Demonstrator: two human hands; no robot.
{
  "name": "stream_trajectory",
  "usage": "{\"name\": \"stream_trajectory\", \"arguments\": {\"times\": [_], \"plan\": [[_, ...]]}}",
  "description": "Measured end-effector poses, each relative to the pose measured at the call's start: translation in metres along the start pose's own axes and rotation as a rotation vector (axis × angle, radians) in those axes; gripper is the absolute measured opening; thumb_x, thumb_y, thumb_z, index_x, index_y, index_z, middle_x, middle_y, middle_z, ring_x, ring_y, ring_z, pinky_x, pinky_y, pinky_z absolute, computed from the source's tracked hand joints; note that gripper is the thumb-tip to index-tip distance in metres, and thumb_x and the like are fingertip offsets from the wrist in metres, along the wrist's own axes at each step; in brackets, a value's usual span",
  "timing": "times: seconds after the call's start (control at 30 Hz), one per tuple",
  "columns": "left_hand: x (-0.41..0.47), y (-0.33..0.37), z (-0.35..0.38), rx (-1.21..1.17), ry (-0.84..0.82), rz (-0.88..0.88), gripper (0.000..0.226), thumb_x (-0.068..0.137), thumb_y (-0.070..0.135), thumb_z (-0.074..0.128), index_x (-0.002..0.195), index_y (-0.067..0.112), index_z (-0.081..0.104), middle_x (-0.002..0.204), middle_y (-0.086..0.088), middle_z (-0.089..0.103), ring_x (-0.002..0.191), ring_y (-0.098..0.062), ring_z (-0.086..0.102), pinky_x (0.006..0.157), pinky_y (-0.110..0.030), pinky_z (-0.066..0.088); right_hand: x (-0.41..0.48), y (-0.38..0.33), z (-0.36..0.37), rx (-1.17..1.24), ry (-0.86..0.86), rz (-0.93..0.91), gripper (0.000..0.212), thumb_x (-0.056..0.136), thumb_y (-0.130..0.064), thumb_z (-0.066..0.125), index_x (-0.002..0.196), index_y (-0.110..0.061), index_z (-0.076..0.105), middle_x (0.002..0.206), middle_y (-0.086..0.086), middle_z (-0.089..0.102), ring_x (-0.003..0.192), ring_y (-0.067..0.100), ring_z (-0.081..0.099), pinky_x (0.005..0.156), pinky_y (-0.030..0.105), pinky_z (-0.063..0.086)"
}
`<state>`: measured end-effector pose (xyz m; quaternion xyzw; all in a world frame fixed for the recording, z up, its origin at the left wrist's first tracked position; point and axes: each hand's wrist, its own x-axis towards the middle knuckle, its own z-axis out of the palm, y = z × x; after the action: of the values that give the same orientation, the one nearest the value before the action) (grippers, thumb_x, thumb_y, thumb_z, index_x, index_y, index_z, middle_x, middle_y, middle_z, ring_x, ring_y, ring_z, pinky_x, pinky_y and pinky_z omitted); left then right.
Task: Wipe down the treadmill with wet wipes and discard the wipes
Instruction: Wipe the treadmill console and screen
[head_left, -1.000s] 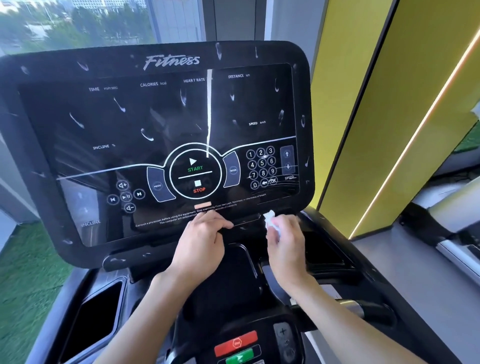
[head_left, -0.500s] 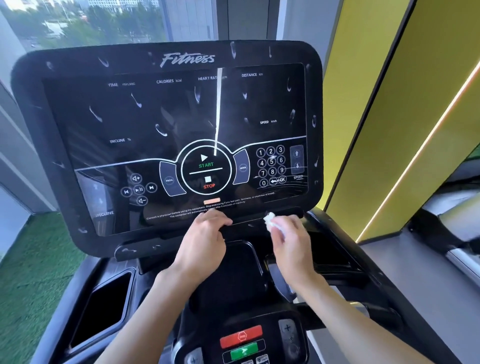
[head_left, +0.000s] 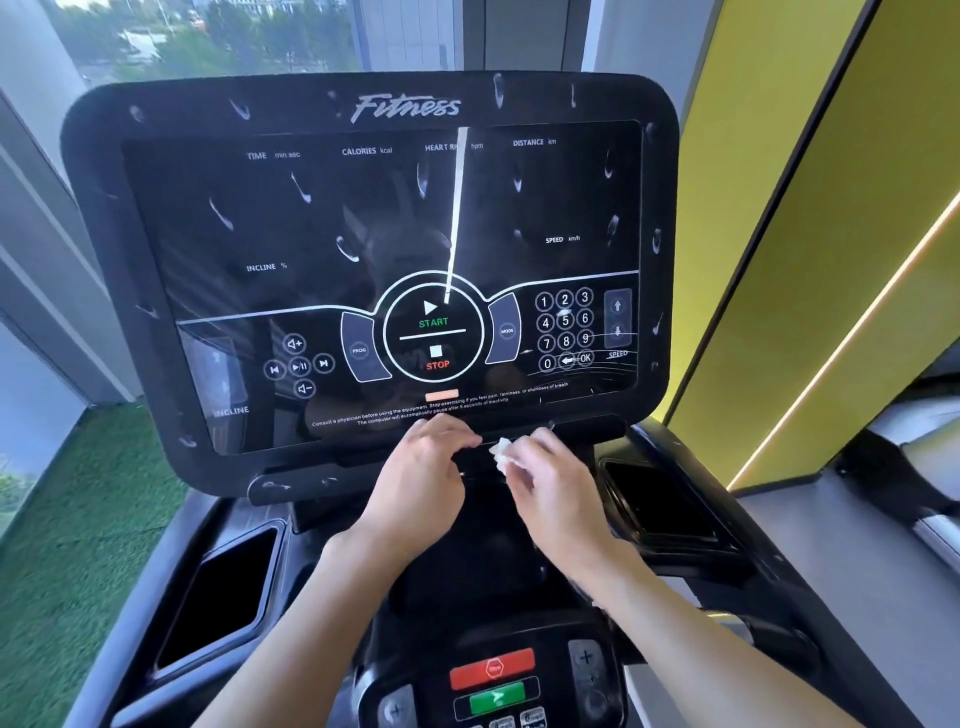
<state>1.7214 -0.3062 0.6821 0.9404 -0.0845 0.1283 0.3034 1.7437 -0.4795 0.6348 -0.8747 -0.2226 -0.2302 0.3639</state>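
**Inspector:** Where is the wipe?

**Examiner:** The wipe (head_left: 502, 453) is bunched in the right hand (head_left: 563, 491). The fingers are curled round it and a white corner shows past the fingertips. It sits against the ledge (head_left: 587, 428) under the console (head_left: 130, 291), just right of centre.

**Inspector:** And the left hand?

**Examiner:** The left hand (head_left: 423, 470) rests on the same ledge, just beside the right, with its fingers bent. I cannot tell whether it holds anything.

**Inspector:** Which step is in hand?

**Examiner:** In my judgement, wiping the ledge. The screen (head_left: 332, 218) above carries many pale streaks and drops, so the job looks early.

**Inspector:** What does the next move call for?

**Examiner:** Probably running the wipe along the ledge, then up over the screen. That needs flat, even pressure and care near the keys (head_left: 565, 327). Discarding is not yet due, and no bin is in view.
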Motion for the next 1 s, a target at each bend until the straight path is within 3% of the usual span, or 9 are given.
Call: {"name": "stream_trajectory", "arguments": {"times": [0.13,0.2,0.27,0.37,0.43,0.57,0.73,0.87,1.0], "plan": [[-0.003,-0.002,-0.001,0.0,-0.021,0.001,0.058,0.078,-0.021,0.041,0.119,0.006,0.07,0.119,0.004,0.061,0.112,-0.016,0.053,0.095,0.0,0.029,-0.005,0.012,-0.005,0.028,0.158,0.169,0.008,0.089,-0.002,0.069,0.086,-0.009,0.064,0.084,-0.003,0.054,0.065,0.01,0.053,0.059,0.027,0.046],[-0.004,-0.001,0.0,0.011,-0.014,0.019,0.057,0.079,-0.02,0.041,0.121,0.007,0.069,0.117,0.003,0.058,0.11,-0.019,0.051,0.099,-0.012,0.036,-0.004,0.003,0.0,0.023,0.078,0.094,0.008,0.089,-0.002,0.068,0.088,-0.009,0.064,0.085,-0.003,0.054,0.064,0.013,0.056,0.056,0.031,0.049],[-0.007,-0.003,0.002,0.106,0.036,0.03,0.058,0.077,-0.015,0.046,0.121,0.016,0.07,0.11,0.005,0.054,0.105,-0.021,0.049,0.093,-0.031,0.04,-0.001,-0.001,0.003,0.008,-0.036,0.0,0.007,0.091,-0.006,0.066,0.092,-0.013,0.066,0.086,-0.005,0.055,0.064,0.014,0.06,0.054,0.034,0.051],[-0.017,-0.011,-0.001,0.23,0.107,-0.003,0.064,0.074,-0.011,0.054,0.119,0.031,0.07,0.105,0.012,0.052,0.101,-0.019,0.049,0.088,-0.031,0.027,-0.002,0.014,-0.004,0.006,0.082,0.09,0.007,0.089,-0.004,0.069,0.086,-0.009,0.065,0.083,-0.003,0.055,0.063,0.017,0.056,0.055,0.038,0.05],[-0.022,-0.015,-0.003,0.203,0.115,-0.01,0.066,0.071,-0.013,0.051,0.119,0.029,0.07,0.105,0.014,0.053,0.099,-0.017,0.049,0.089,-0.031,0.027,-0.008,0.019,-0.006,-0.013,0.126,0.13,0.012,0.087,-0.001,0.069,0.083,-0.009,0.061,0.082,-0.001,0.053,0.06,0.018,0.054,0.055,0.037,0.048],[-0.022,-0.022,-0.006,0.171,0.122,-0.02,0.064,0.07,-0.016,0.048,0.116,0.023,0.071,0.108,0.015,0.057,0.1,-0.015,0.05,0.087,-0.029,0.029,-0.01,0.008,0.008,-0.026,-0.047,0.025,0.015,0.088,-0.004,0.071,0.081,-0.013,0.063,0.08,-0.012,0.048,0.055,0.009,0.049,0.051,0.025,0.045],[-0.032,-0.031,-0.009,0.119,0.131,-0.018,0.069,0.068,-0.01,0.035,0.121,0.018,0.069,0.111,0.008,0.055,0.101,-0.019,0.051,0.09,-0.037,0.044,-0.011,0.016,-0.002,0.036,0.17,0.108,0.013,0.084,0.008,0.069,0.083,-0.005,0.067,0.08,-0.001,0.056,0.065,0.011,0.051,0.06,0.024,0.044],[-0.028,-0.032,-0.009,0.077,0.137,-0.036,0.069,0.067,-0.008,0.032,0.117,0.019,0.071,0.108,0.01,0.057,0.1,-0.018,0.051,0.092,-0.042,0.047,-0.006,0.004,0.01,0.032,0.026,-0.021,0.008,0.088,0.001,0.068,0.09,-0.007,0.069,0.085,-0.002,0.057,0.062,0.013,0.054,0.057,0.031,0.049],[-0.029,-0.036,-0.011,0.031,0.133,-0.025,0.071,0.065,-0.014,0.033,0.116,0.017,0.072,0.109,0.01,0.059,0.096,-0.019,0.051,0.09,-0.042,0.049,-0.002,0.012,0.002,0.043,0.191,0.036,0.009,0.086,0.005,0.068,0.084,-0.004,0.068,0.081,0.0,0.057,0.063,0.013,0.051,0.058,0.028,0.045]]}}
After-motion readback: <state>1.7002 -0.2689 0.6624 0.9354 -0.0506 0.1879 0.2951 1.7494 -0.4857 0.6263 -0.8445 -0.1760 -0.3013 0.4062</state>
